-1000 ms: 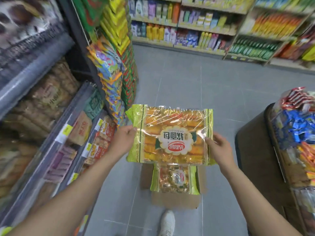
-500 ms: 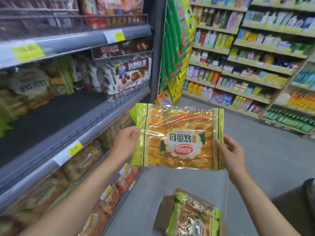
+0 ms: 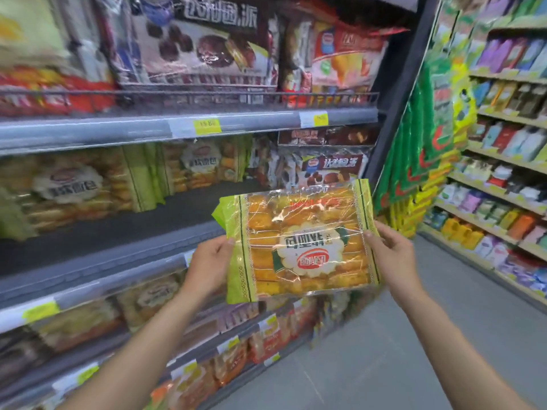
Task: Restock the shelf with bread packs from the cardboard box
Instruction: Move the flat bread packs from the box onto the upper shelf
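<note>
Head view: bread pack (image 3: 299, 241) is up at shelf height, held flat-on to the camera with a slight tilt, in the air just in front of the middle shelf (image 3: 118, 229) lip, not yet on it. Left hand (image 3: 208, 261) grips the pack's left edge with the thumb on front; right hand (image 3: 390, 255) grips the right edge the same way. Versus 1.0 s ago: the view then looked down at the floor with the cardboard box under the pack. At 0.5 s ago the box was at the bottom edge. Now the box is out of frame and shelving fills the left. Same two-handed grip throughout. Judgement: lift is done, placement is next. Target looks like the dark bare deck right of the matching packs (image 3: 68, 184).
</note>
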Demonstrator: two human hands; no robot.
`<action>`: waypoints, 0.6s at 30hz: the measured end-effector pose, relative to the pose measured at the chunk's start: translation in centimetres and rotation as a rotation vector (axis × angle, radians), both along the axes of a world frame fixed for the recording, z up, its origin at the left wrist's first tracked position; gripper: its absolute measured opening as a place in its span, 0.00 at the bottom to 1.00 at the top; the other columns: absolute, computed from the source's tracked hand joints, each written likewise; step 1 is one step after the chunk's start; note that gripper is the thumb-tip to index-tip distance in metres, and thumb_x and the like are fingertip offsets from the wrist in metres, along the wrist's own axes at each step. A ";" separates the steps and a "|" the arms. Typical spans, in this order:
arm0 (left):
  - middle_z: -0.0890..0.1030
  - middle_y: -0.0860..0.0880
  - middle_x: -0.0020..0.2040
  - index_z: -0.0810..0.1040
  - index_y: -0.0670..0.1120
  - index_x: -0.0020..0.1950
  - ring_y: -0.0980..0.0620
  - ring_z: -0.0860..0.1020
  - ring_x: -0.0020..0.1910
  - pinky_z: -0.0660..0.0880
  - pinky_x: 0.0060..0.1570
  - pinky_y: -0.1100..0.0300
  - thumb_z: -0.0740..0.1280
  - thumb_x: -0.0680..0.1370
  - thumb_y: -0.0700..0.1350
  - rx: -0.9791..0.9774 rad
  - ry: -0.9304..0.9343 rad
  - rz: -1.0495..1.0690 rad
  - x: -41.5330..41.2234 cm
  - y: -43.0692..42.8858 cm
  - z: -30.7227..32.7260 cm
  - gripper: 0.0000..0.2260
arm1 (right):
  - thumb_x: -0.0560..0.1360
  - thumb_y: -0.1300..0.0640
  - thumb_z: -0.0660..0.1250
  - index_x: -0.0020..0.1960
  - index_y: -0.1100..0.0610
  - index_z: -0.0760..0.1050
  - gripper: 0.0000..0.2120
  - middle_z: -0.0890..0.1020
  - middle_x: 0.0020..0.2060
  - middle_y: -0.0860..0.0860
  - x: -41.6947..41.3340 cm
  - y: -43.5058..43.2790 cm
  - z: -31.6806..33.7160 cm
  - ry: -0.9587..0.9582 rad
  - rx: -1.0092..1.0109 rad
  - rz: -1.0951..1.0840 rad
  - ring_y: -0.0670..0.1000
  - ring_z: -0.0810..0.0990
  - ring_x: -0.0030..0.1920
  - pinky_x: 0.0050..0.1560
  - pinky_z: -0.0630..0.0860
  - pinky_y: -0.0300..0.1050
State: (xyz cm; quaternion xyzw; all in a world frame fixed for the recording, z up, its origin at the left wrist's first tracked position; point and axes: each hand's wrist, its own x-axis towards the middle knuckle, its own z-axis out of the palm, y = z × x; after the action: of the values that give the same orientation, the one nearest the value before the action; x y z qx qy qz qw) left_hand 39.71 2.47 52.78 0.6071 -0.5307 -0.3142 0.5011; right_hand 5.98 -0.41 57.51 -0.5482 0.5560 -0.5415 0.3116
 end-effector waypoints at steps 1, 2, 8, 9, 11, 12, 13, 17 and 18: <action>0.80 0.44 0.34 0.78 0.38 0.42 0.52 0.74 0.35 0.67 0.39 0.56 0.60 0.84 0.54 0.018 0.019 0.037 0.3 0.7 0.1 0.21 | 0.79 0.54 0.71 0.62 0.49 0.83 0.13 0.86 0.56 0.46 0.5 -0.7 0.3 0.033 -0.013 0.022 0.47 0.84 0.56 0.60 0.80 0.53; 0.78 0.51 0.30 0.77 0.41 0.39 0.53 0.73 0.33 0.67 0.39 0.56 0.60 0.84 0.52 0.019 0.039 0.066 0.7 1.3 -0.1 0.20 | 0.78 0.54 0.71 0.63 0.52 0.82 0.14 0.86 0.56 0.47 1.2 -1.1 0.8 0.054 -0.027 0.045 0.48 0.83 0.57 0.63 0.79 0.54; 0.71 0.54 0.28 0.75 0.45 0.38 0.53 0.73 0.31 0.79 0.43 0.47 0.65 0.79 0.50 0.257 -0.018 0.054 4.6 3.7 -1.8 0.13 | 0.77 0.55 0.72 0.57 0.54 0.85 0.10 0.84 0.42 0.41 5.8 -3.0 4.9 0.237 -0.129 0.162 0.51 0.84 0.48 0.53 0.79 0.46; 0.71 0.55 0.26 0.76 0.43 0.38 0.55 0.73 0.28 0.77 0.40 0.53 0.65 0.80 0.48 0.311 -0.077 -0.012 5.3 4.3 -1.8 0.13 | 0.77 0.55 0.72 0.57 0.54 0.86 0.09 0.83 0.40 0.39 6.7 -3.2 5.8 0.270 -0.144 0.189 0.53 0.83 0.48 0.50 0.77 0.45; 0.72 0.55 0.25 0.77 0.43 0.38 0.58 0.71 0.26 0.72 0.36 0.58 0.66 0.81 0.45 0.369 -0.253 -0.109 5.8 5.7 -1.0 0.13 | 0.77 0.56 0.72 0.56 0.55 0.86 0.09 0.82 0.40 0.39 8.4 -3.7 7.7 0.374 -0.205 0.251 0.52 0.83 0.49 0.47 0.73 0.42; 0.74 0.55 0.26 0.79 0.43 0.38 0.58 0.72 0.27 0.72 0.35 0.58 0.67 0.81 0.47 0.376 -0.326 -0.129 6.2 6.1 -0.7 0.14 | 0.77 0.55 0.72 0.56 0.54 0.86 0.08 0.82 0.40 0.39 9.1 -3.9 8.6 0.447 -0.243 0.298 0.51 0.83 0.49 0.47 0.72 0.42; 0.79 0.55 0.29 0.82 0.44 0.40 0.57 0.74 0.29 0.73 0.34 0.59 0.68 0.80 0.50 0.389 -0.376 -0.120 6.4 6.6 0.1 0.13 | 0.77 0.55 0.72 0.55 0.52 0.86 0.08 0.82 0.40 0.39 9.9 -3.8 9.7 0.522 -0.272 0.348 0.49 0.83 0.48 0.47 0.73 0.43; 0.84 0.55 0.53 0.79 0.54 0.60 0.63 0.80 0.41 0.77 0.43 0.60 0.77 0.68 0.64 0.273 -0.234 0.035 7.1 6.8 2.5 0.26 | 0.77 0.50 0.73 0.52 0.43 0.86 0.06 0.86 0.45 0.40 12.5 -3.7 13.1 0.804 -0.356 0.541 0.45 0.83 0.48 0.50 0.79 0.49; 0.81 0.56 0.59 0.75 0.54 0.67 0.63 0.80 0.49 0.78 0.50 0.59 0.77 0.62 0.70 0.237 -0.198 0.017 6.8 6.8 3.0 0.38 | 0.76 0.50 0.73 0.53 0.44 0.86 0.07 0.87 0.48 0.41 13.0 -3.7 13.8 0.853 -0.381 0.584 0.45 0.83 0.50 0.53 0.80 0.50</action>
State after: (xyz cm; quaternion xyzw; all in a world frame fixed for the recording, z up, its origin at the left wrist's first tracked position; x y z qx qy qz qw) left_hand 46.55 9.27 55.79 0.6945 -0.5317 -0.3089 0.3736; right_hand 19.01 -4.12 71.30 -0.8972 0.3501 -0.2534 0.0911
